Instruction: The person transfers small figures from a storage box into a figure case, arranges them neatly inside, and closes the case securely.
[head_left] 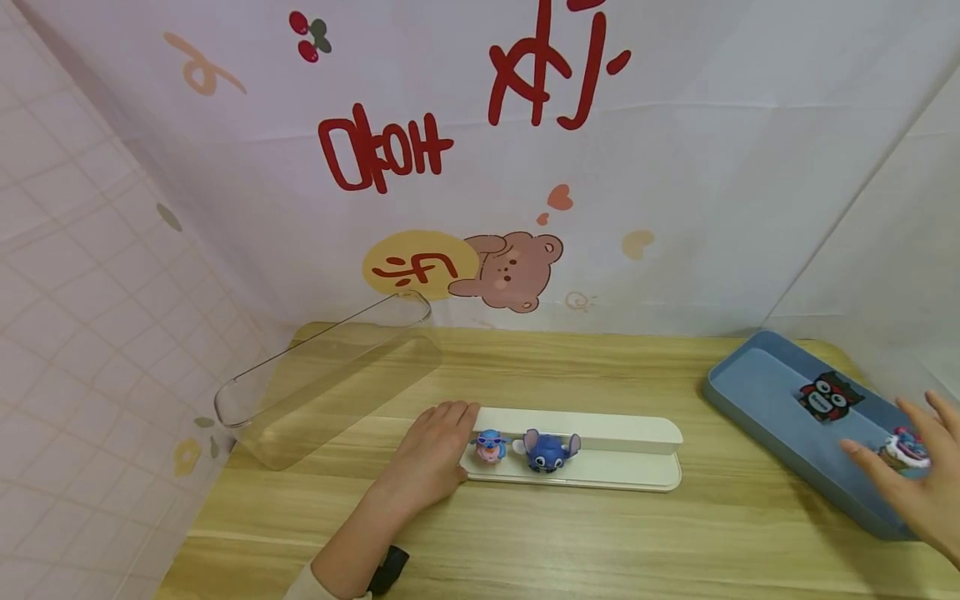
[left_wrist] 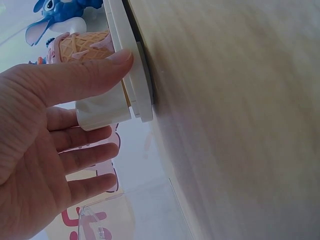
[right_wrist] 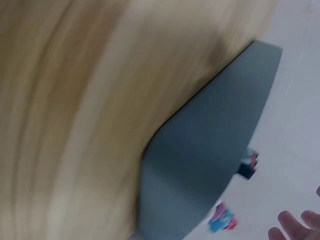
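My left hand (head_left: 438, 450) lies on the wooden table (head_left: 570, 533) against the left end of a white stepped stand (head_left: 600, 429). In the left wrist view, its thumb (left_wrist: 95, 75) presses that end of the stand (left_wrist: 127, 75) and the fingers are straight. On the stand are a small pink ice-cream figurine (head_left: 491, 447) (left_wrist: 82, 44) and a blue big-eared figurine (head_left: 550, 450) (left_wrist: 60, 12). My right hand (head_left: 911, 483) hovers open, fingers spread, over the blue tray (head_left: 757, 400), next to a colourful figurine (head_left: 903, 448) (right_wrist: 222, 220). It holds nothing.
A clear plastic cover (head_left: 330, 375) lies tilted at the back left of the table. A black-and-red figurine (head_left: 828, 396) lies in the tray. A printed cloth backdrop (head_left: 525, 167) closes off the back and sides. Bare wood spans the space between the stand and the tray.
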